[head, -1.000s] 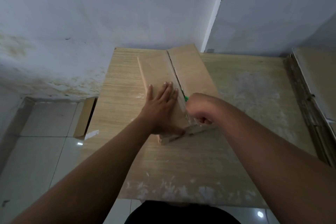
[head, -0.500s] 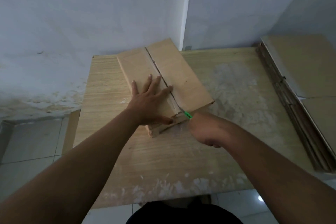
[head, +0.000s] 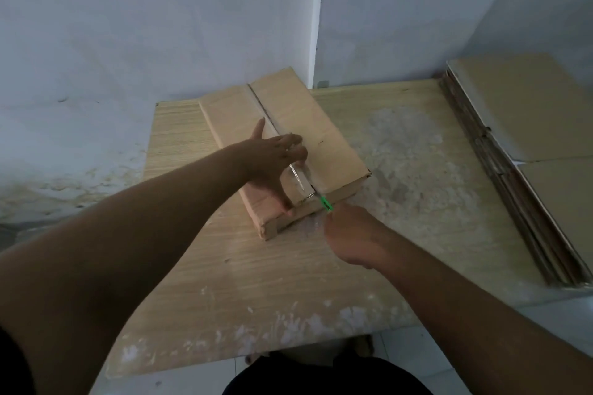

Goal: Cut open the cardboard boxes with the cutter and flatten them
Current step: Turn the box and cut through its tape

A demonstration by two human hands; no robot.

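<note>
A shallow brown cardboard box [head: 324, 135] lies slanted on the wooden table [head: 256, 282], its top seam running from the far end to the near end. My left hand [head: 272, 163] rests on the box's left flap near the seam, fingers spread and a little blurred, thumb down by the near edge. My right hand [head: 349, 237] sits just off the box's near end and grips a green cutter [head: 325, 203]. The cutter's tip sits at the near end of the seam, where loose clear tape [head: 300, 179] curls up.
A stack of flattened cardboard sheets [head: 526, 144] lies along the table's right side. White walls meet in a corner close behind the table. Tiled floor shows to the left and below the table's near edge.
My right hand has drawn the cutter back along the seam to the box's near end. My left hand has lifted its fingers and shifted toward the seam. The camera has swung right.
</note>
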